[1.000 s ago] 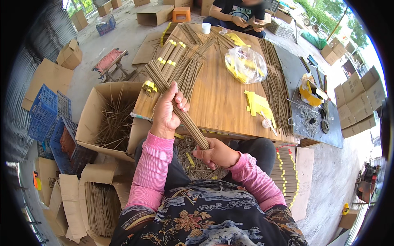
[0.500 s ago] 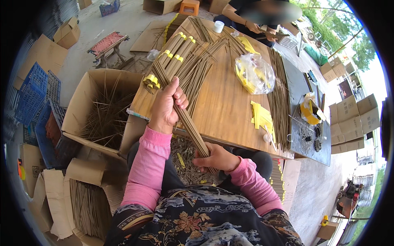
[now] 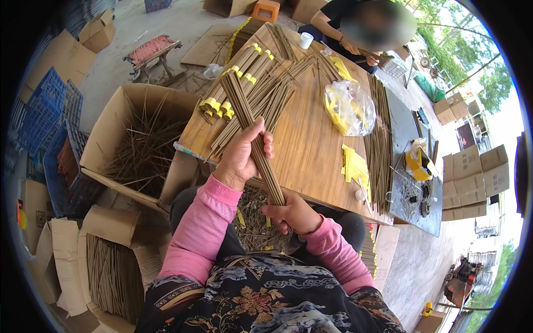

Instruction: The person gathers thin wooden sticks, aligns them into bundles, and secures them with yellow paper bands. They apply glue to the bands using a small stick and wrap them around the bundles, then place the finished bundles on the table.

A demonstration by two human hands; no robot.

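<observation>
Left hand [image 3: 240, 158] clenched mid-bundle of sticks [image 3: 251, 130]; right hand [image 3: 293, 213] grips its base at the table's [image 3: 311, 150] near edge. Best keep ends flush, grip firm.

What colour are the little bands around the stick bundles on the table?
Yellow. The bands wrap the bundle ends on the wooden table, clearest in the head view.

both hands grip one long bundle of thin brown sticks [image 3: 252, 130], slanting from far left to near right. the left hand [image 3: 241, 158] wraps its middle; the right hand [image 3: 291, 213] clasps the near end. beyond lies a wooden table [image 3: 311, 150] strewn with yellow-banded stick bundles [image 3: 236, 89] and a clear bag of yellow strips [image 3: 350, 108]. left stands an open cardboard box [image 3: 111, 139] of loose sticks.
</observation>
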